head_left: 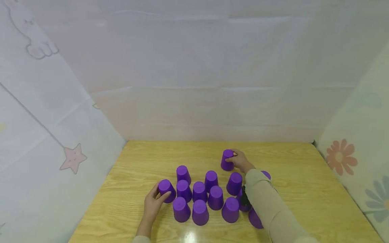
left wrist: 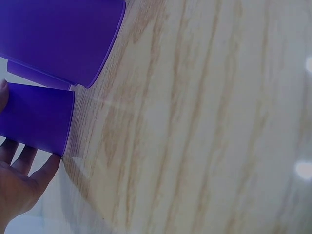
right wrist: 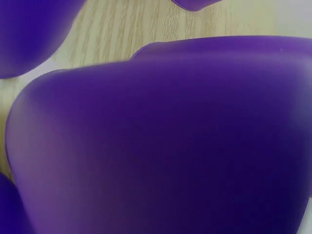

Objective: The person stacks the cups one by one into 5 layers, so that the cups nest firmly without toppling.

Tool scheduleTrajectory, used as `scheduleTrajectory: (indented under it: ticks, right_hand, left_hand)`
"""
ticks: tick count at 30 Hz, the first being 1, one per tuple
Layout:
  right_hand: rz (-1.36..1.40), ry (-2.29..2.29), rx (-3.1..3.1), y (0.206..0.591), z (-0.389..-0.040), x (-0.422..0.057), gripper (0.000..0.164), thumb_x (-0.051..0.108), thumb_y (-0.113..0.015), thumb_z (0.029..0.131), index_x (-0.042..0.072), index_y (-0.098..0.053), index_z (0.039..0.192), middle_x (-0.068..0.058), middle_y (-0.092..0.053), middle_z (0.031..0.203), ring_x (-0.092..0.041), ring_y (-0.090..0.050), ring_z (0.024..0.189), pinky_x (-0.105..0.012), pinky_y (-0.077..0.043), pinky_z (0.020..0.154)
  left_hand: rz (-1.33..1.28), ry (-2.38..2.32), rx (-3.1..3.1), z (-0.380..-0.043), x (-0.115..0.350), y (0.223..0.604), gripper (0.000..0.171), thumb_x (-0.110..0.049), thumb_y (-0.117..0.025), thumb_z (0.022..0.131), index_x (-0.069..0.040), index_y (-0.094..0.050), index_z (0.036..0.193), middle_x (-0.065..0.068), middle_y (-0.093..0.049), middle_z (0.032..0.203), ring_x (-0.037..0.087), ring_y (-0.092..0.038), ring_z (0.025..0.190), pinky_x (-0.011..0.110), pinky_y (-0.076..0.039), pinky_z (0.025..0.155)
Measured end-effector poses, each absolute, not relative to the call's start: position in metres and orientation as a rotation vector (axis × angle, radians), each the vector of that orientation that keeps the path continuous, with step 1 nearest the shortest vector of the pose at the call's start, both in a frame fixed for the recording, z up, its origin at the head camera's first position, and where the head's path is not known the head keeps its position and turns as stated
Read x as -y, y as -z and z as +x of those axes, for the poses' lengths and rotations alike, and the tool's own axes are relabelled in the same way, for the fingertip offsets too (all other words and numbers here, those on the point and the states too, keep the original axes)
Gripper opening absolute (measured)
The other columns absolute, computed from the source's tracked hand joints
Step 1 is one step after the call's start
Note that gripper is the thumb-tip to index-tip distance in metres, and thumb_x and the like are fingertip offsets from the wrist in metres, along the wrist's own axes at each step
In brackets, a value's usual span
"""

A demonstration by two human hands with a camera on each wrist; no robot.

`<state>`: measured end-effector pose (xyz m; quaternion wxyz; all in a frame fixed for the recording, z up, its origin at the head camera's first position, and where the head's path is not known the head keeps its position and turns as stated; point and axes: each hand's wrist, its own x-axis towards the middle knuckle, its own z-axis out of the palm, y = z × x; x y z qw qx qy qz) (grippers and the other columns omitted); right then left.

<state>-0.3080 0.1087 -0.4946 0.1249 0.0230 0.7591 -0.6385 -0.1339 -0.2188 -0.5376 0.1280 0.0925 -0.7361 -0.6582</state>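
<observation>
At the left end of a group of upside-down purple cups, my left hand grips one purple cup, thumb on the near side and fingers on the far side. The left wrist view shows that same cup between thumb and fingers, its rim by the wood surface. Farther back and to the right, my right hand holds another upside-down purple cup from its right side. A large purple cup fills most of the right wrist view and hides the right hand there.
Several more upside-down cups stand close together between the hands, among them a front cup and a back one. My right sleeve partly covers cups on the right. The wooden table meets fabric-covered walls behind and at both sides.
</observation>
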Motion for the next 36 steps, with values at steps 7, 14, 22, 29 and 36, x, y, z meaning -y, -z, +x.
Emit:
scheduleTrajectory:
  ticks: [7,14,22,29,36]
  right_hand:
    - [0.041,1.837,-2.240,0.494,-0.306,-0.108,0.057,-0.006,-0.061,0.073,-0.005,-0.037,0.125,-0.034,-0.041,0.116,-0.042,-0.042,0.105,-0.047,-0.040,0.083]
    - [-0.023,1.842,-2.275,0.498,-0.313,-0.111,0.059,0.003,-0.065,0.074,0.001,-0.038,0.127,-0.029,-0.044,0.114,-0.036,-0.047,0.101,-0.041,-0.044,0.081]
    - [0.048,1.788,-2.270,0.482,-0.313,-0.108,0.062,0.002,-0.062,0.077,0.001,-0.032,0.131,-0.029,-0.037,0.121,-0.038,-0.043,0.106,-0.042,-0.040,0.086]
    - [0.024,1.754,-2.275,0.473,-0.313,-0.112,0.061,0.006,-0.062,0.079,0.005,-0.032,0.132,-0.029,-0.032,0.126,-0.039,-0.039,0.110,-0.041,-0.040,0.086]
    - [-0.041,1.792,-2.234,0.463,-0.311,-0.110,0.061,0.005,-0.059,0.080,0.005,-0.028,0.133,-0.028,-0.027,0.129,-0.038,-0.031,0.116,-0.045,-0.035,0.090]
  left_hand:
    - [0.258,1.923,2.136,-0.135,0.218,0.538,0.057,-0.008,-0.072,0.069,-0.002,-0.048,0.120,0.014,-0.050,0.118,0.022,-0.043,0.109,0.030,-0.039,0.087]
    - [0.239,1.916,2.151,-0.138,0.218,0.537,0.057,-0.012,-0.072,0.069,-0.003,-0.049,0.121,0.015,-0.050,0.118,0.024,-0.043,0.109,0.032,-0.039,0.087]
    - [0.243,1.912,2.138,-0.139,0.217,0.537,0.056,-0.011,-0.072,0.069,-0.005,-0.050,0.120,0.013,-0.051,0.116,0.022,-0.044,0.108,0.030,-0.041,0.086]
    - [0.257,1.928,2.131,-0.137,0.216,0.536,0.056,-0.009,-0.072,0.068,-0.004,-0.050,0.120,0.014,-0.051,0.116,0.023,-0.044,0.108,0.030,-0.040,0.086]
    - [0.263,1.927,2.136,-0.133,0.219,0.535,0.056,-0.007,-0.072,0.068,-0.003,-0.050,0.119,0.015,-0.051,0.116,0.024,-0.044,0.108,0.033,-0.040,0.086]
